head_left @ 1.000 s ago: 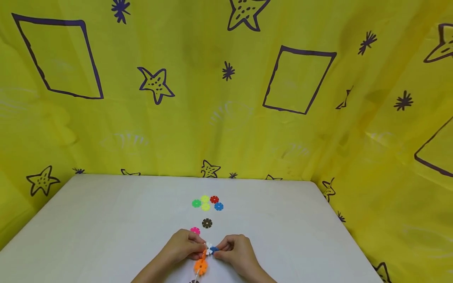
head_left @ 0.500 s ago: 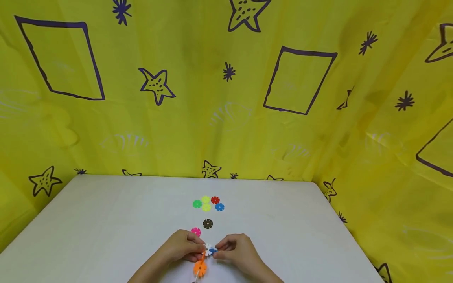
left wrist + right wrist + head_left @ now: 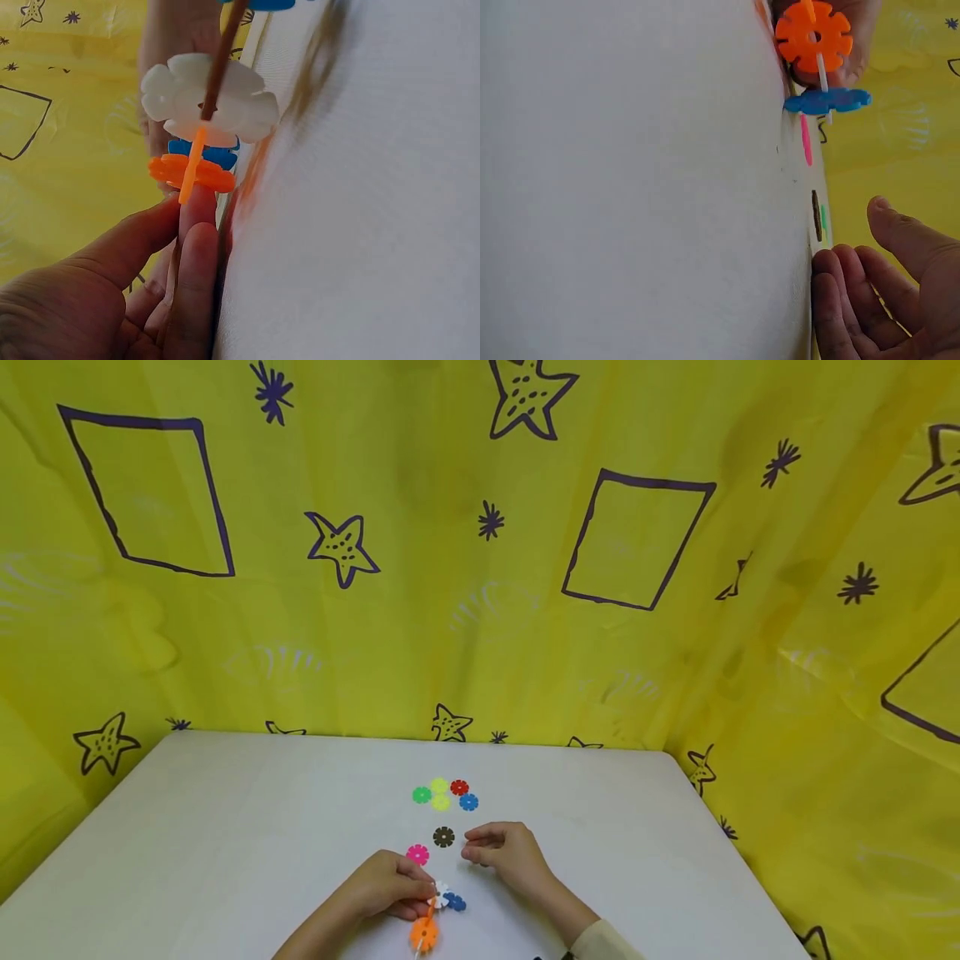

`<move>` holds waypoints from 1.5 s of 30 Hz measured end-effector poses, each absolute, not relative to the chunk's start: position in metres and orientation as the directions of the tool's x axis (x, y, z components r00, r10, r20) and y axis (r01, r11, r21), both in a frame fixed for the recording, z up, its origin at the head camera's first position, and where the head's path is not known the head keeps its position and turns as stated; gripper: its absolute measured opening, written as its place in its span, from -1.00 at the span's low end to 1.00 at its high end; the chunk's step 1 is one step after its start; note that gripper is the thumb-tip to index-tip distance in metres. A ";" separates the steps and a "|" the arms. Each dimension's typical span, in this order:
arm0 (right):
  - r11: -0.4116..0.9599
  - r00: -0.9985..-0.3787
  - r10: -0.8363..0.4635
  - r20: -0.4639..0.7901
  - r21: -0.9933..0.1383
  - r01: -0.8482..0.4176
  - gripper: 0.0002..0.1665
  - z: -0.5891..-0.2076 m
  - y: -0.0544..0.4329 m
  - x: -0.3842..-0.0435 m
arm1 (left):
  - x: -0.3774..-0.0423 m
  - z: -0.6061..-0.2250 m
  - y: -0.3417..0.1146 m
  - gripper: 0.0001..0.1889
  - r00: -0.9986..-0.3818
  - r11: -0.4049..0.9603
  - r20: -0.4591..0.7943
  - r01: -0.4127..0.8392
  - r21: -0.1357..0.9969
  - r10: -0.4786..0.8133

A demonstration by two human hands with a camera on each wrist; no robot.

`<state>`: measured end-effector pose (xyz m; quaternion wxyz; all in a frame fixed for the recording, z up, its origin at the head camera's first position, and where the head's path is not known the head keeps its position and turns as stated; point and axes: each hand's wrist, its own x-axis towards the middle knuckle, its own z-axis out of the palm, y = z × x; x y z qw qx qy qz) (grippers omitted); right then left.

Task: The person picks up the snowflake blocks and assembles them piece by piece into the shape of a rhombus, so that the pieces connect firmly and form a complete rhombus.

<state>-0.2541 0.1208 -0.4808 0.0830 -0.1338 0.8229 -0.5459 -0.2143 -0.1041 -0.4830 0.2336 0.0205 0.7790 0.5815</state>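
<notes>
While the left grip (image 3: 386, 885) pinches a chain of notched plastic discs (image 3: 425, 942) on the near side of the flat brown disc (image 3: 443, 843), the right grip (image 3: 510, 853), thumb and fingers parted, hangs empty just beside it.

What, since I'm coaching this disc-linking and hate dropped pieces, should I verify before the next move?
1. Left hand holding the chain: ok.
2. Right hand empty: ok, thumb and fingers apart in its wrist view.
3. Chain's blue disc linked to the white disc: ok.
4. Depth of that joint: cannot tell, too small.
5. Brown disc loose on the table, within easy reach: looks ok.
6. Whole chain inside the head view: not ok, cut off at the bottom edge.
</notes>
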 end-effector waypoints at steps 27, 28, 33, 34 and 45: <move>0.673 -0.947 -0.320 -0.016 -0.708 -0.216 -0.73 -0.477 0.089 -0.298 | -0.209 -0.485 -0.110 -0.77 -0.889 0.282 -0.328 -0.242 0.928 0.318; 0.673 -0.948 -0.319 -0.018 -0.708 -0.213 -0.74 -0.477 0.088 -0.297 | -0.209 -0.485 -0.110 -0.77 -0.889 0.287 -0.332 -0.244 0.926 0.316; 0.652 -0.948 -0.317 -0.018 -0.730 -0.205 -0.75 -0.478 0.088 -0.292 | -0.209 -0.485 -0.109 -0.78 -0.887 0.295 -0.342 -0.252 0.922 0.311; 0.641 -0.948 -0.318 -0.010 -0.739 -0.207 -0.75 -0.478 0.089 -0.290 | -0.209 -0.485 -0.109 -0.78 -0.887 0.294 -0.342 -0.253 0.922 0.310; 0.566 -0.954 -0.299 0.019 -0.801 -0.193 -0.87 -0.477 0.104 -0.269 | -0.209 -0.485 -0.108 -0.79 -0.886 0.288 -0.350 -0.265 0.920 0.303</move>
